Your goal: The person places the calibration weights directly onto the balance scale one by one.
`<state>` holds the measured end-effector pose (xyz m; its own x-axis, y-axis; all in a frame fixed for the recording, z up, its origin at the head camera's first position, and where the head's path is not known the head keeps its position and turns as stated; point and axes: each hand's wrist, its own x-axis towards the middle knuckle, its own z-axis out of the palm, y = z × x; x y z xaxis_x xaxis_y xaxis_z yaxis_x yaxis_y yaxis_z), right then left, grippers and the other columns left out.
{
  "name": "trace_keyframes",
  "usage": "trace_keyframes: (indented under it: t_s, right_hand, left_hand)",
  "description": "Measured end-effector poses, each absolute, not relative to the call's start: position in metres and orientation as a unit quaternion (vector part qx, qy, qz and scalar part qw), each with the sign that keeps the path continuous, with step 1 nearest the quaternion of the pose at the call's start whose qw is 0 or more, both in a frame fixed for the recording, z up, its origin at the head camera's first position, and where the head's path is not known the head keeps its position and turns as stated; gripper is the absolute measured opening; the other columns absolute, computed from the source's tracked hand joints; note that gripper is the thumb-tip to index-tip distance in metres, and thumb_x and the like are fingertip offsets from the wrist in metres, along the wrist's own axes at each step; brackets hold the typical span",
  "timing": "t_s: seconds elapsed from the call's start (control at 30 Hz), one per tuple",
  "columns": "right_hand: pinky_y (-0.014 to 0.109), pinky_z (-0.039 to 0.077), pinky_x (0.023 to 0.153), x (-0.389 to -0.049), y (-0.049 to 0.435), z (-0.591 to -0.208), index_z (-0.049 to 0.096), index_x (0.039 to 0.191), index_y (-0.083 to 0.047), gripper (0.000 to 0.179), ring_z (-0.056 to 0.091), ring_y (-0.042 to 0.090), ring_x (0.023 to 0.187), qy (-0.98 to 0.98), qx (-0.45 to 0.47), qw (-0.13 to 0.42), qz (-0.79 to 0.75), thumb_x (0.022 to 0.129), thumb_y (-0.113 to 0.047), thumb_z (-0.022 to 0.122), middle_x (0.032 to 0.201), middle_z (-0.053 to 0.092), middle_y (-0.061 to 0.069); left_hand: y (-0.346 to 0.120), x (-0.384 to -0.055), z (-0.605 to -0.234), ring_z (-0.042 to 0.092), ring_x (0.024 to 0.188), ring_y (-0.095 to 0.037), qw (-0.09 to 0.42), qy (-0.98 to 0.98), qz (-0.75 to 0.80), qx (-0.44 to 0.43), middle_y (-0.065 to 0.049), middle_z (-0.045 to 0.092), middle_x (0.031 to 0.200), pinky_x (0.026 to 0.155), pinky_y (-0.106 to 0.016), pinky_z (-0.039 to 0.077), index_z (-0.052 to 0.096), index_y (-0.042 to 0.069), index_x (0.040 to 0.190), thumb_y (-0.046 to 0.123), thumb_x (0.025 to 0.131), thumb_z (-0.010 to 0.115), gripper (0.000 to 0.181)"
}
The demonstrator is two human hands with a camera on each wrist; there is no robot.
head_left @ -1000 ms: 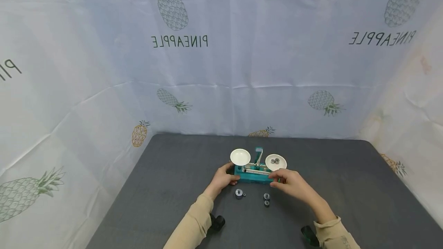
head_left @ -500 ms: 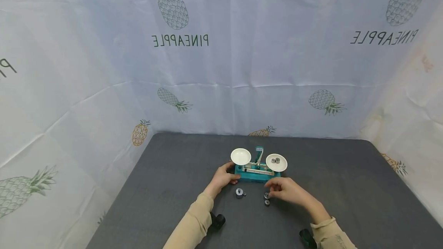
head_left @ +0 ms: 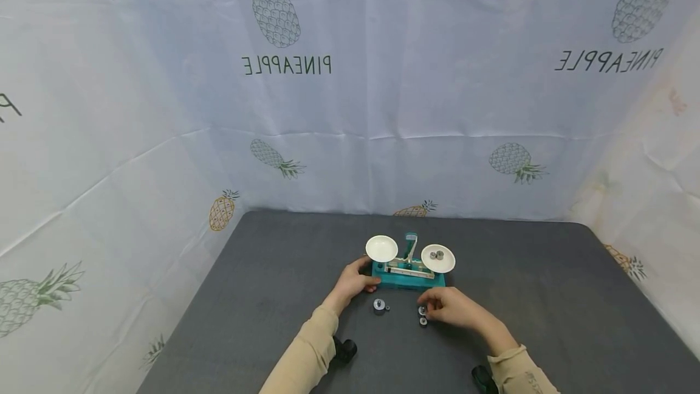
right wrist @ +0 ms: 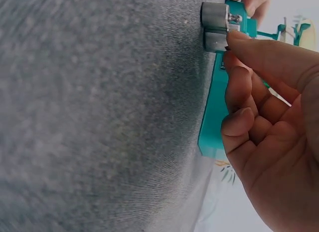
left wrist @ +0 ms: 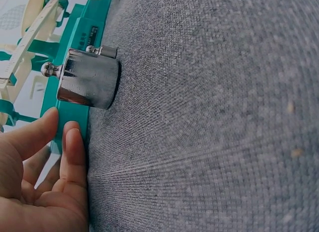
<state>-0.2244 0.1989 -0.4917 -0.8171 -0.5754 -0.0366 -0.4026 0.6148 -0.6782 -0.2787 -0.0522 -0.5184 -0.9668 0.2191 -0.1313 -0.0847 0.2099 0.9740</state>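
Observation:
A teal two-pan balance scale point(head_left: 411, 278) stands on the table, with two white pans raised on it. My left hand point(head_left: 352, 281) grips the left end of its base, thumb and fingers around it, as the left wrist view also shows. With thumb and forefinger, my right hand point(head_left: 454, 309) pinches the knob of a metal weight point(right wrist: 215, 41) on the table in front of the scale. Another knobbed weight point(right wrist: 214, 15) sits close beside it. Two small weights point(head_left: 436, 255) lie in the right pan point(head_left: 447, 263); the left pan point(head_left: 381, 248) holds nothing.
A large cylindrical weight point(left wrist: 89, 77) and a small weight point(left wrist: 107, 51) stand before the scale's left half. Dark grey cloth covers the table point(head_left: 306, 236). Behind it hangs a pineapple-print curtain point(head_left: 372, 96).
My right hand has moved from the scale's right end, nearer and down to the weights on the table, and its fingertips have closed on one. My left hand stays on the base.

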Motion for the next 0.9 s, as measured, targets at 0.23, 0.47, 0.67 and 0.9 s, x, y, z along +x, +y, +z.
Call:
trace_keyframes:
  t_s: [0.23,0.47,0.67,0.9]
  right_hand:
    - [0.019,0.04,0.054,-0.2233,0.1984,-0.4955,0.066,0.097,-0.005,0.016,0.045,-0.003,0.062,0.889,-0.274,0.127,-0.345,0.081,-0.008,0.067,0.072,0.056,-0.007]
    - [0.019,0.042,0.054,-0.2224,0.1989,-0.4976,0.065,0.095,-0.007,0.014,0.047,-0.004,0.064,0.89,-0.276,0.116,-0.345,0.082,-0.012,0.068,0.073,0.059,-0.007]
    - [0.019,0.043,0.054,-0.2219,0.1984,-0.4982,0.065,0.094,-0.006,0.014,0.048,-0.005,0.064,0.89,-0.281,0.108,-0.342,0.081,-0.009,0.068,0.074,0.06,-0.006]
    - [0.018,0.043,0.054,-0.2208,0.1997,-0.4941,0.066,0.094,-0.007,0.013,0.046,-0.005,0.064,0.893,-0.283,0.104,-0.334,0.082,-0.011,0.068,0.073,0.057,-0.008]
  left_hand:
    - [-0.0531,-0.2774,-0.5174,0.061,0.063,-0.01,0.124,0.767,0.628,0.046,-0.023,0.044,0.138,0.06,-0.028,0.055,0.048,0.002,0.134,0.002,0.078,0.07,0.06]
    - [-0.0536,-0.2774,-0.5188,0.06,0.062,-0.009,0.124,0.766,0.63,0.048,-0.023,0.045,0.137,0.06,-0.027,0.055,0.048,0.002,0.134,0.002,0.078,0.07,0.06]
    - [-0.0538,-0.2776,-0.5188,0.06,0.062,-0.009,0.123,0.766,0.629,0.047,-0.022,0.046,0.136,0.059,-0.027,0.055,0.049,0.003,0.133,0.002,0.078,0.07,0.059]
    - [-0.0543,-0.2776,-0.5196,0.061,0.062,-0.009,0.119,0.767,0.628,0.048,-0.022,0.046,0.136,0.06,-0.028,0.055,0.05,0.003,0.132,0.002,0.078,0.07,0.058]
